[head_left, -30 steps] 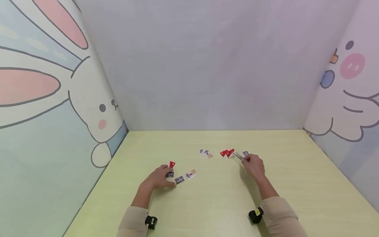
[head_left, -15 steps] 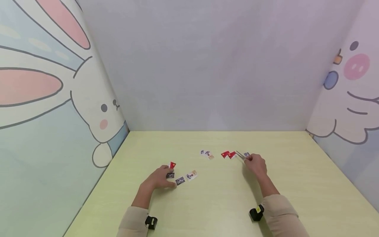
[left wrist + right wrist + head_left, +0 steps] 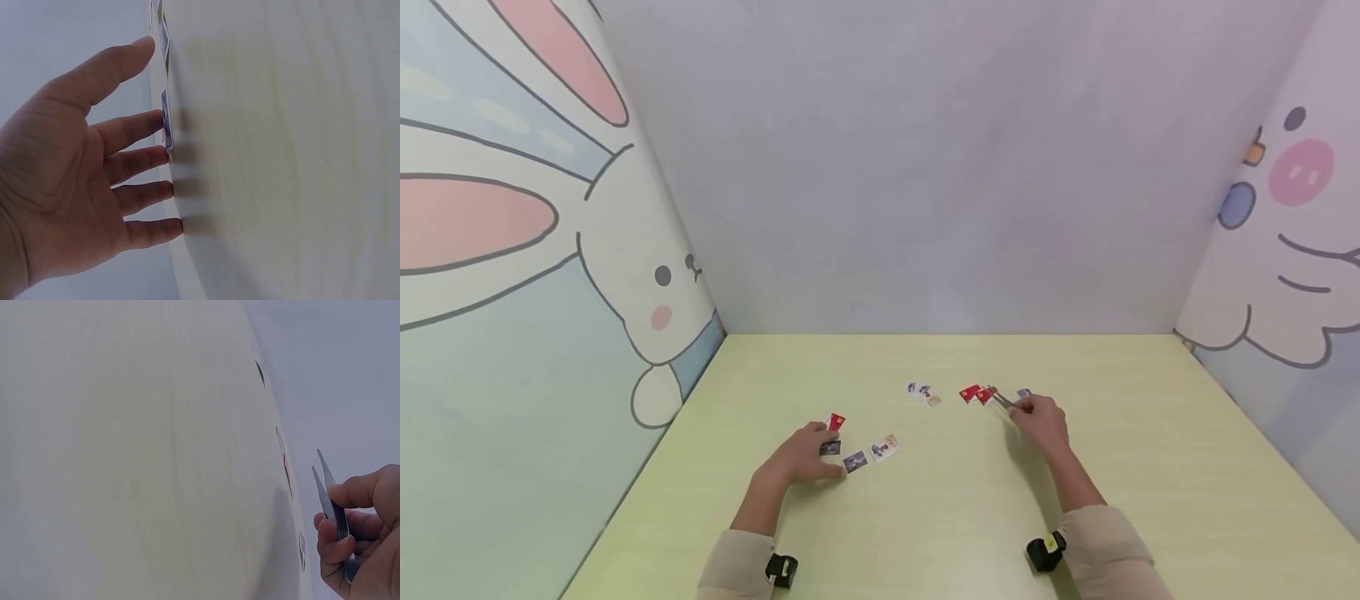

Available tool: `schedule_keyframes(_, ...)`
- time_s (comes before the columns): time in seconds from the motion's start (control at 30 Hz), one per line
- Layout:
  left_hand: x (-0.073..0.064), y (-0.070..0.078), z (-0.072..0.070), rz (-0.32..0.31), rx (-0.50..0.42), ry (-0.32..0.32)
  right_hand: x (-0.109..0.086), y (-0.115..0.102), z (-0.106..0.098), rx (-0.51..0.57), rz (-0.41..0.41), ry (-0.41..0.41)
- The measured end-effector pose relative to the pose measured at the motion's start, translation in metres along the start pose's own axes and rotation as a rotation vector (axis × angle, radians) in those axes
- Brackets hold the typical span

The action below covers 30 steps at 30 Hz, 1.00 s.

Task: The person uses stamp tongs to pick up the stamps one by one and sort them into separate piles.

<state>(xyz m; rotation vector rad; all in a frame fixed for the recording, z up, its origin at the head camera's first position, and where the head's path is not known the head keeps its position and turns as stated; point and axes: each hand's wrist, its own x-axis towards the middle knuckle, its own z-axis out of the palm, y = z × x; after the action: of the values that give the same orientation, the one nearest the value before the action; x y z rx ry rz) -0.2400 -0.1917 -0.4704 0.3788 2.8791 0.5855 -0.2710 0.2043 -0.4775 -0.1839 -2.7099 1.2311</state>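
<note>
In the head view, my right hand holds metal tweezers, whose tips are over the right edge of two overlapping red stamp-like papers. The right wrist view shows the tweezers pinched between thumb and fingers, tips apart with nothing between them. My left hand rests on the table with fingers spread, partly covering a dark picture paper and a red one. In the left wrist view, the fingertips of the left hand touch the tabletop and a paper's edge.
Beside the left thumb lie another dark picture paper and a pale one with coloured figures. Farther back is a small overlapping group of pale papers. A greyish paper sits just beyond the right hand. Walls enclose the table.
The tweezer tips lifted slightly to the right of the red papers, then came back over their right edge. My left hand stays in place. The papers show no clear shift.
</note>
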Motion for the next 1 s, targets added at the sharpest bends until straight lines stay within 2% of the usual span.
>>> schedule_keyframes(0.23, -0.002, 0.000, -0.002, -0.007, 0.002, 0.005, -0.007, -0.013, 0.011, 0.016, -0.059, 0.000)
schedule_keyframes(0.43, -0.003, -0.002, -0.001, 0.018, 0.016, 0.004, -0.012, -0.019, 0.019, 0.032, -0.057, -0.034)
schedule_keyframes(0.8, -0.001, -0.003, -0.001, 0.044, 0.031, 0.026, -0.014, -0.028, 0.033, 0.082, -0.078, -0.047)
schedule_keyframes(1.0, -0.003, -0.002, 0.000, 0.065, 0.015, 0.020, -0.020, -0.037, 0.045, 0.100, -0.096, -0.093)
